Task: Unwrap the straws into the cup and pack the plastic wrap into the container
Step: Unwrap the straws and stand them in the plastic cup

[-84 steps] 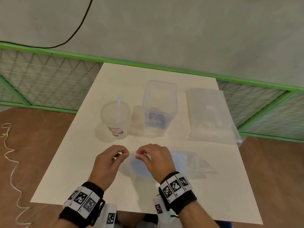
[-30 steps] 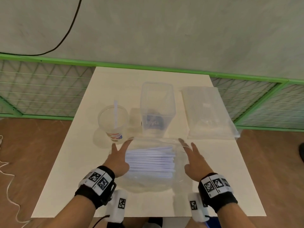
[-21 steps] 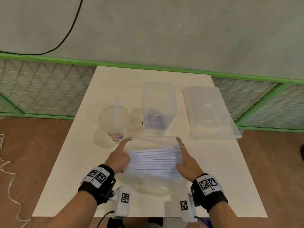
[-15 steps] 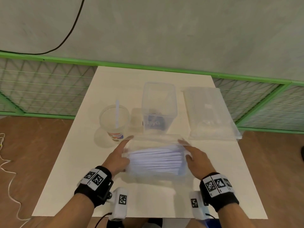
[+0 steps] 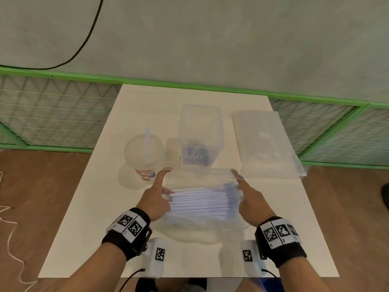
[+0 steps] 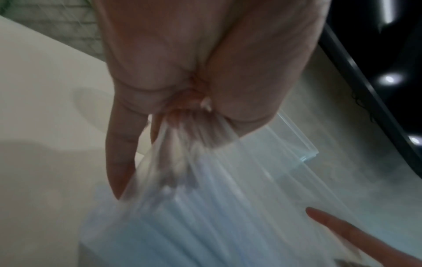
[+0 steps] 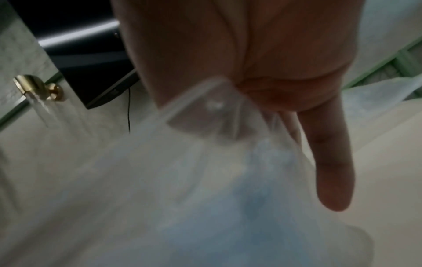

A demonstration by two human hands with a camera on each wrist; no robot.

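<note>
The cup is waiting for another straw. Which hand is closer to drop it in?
Probably the left hand: the cup stands just beyond its index finger, on the left side. The right hand sits farther away.

Both wrist views are motion-blurred: the clear plastic bag of white wrapped straws (image 6: 205, 207) smears into pale streaks, so single straws cannot be counted. The printed label on the clear rectangular container (image 5: 196, 158) is unreadable through its wall.

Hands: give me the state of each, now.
Left hand: grips the left end of the bag of straws, index finger straight.
Right hand: grips the bag's right end, index finger straight.
</note>
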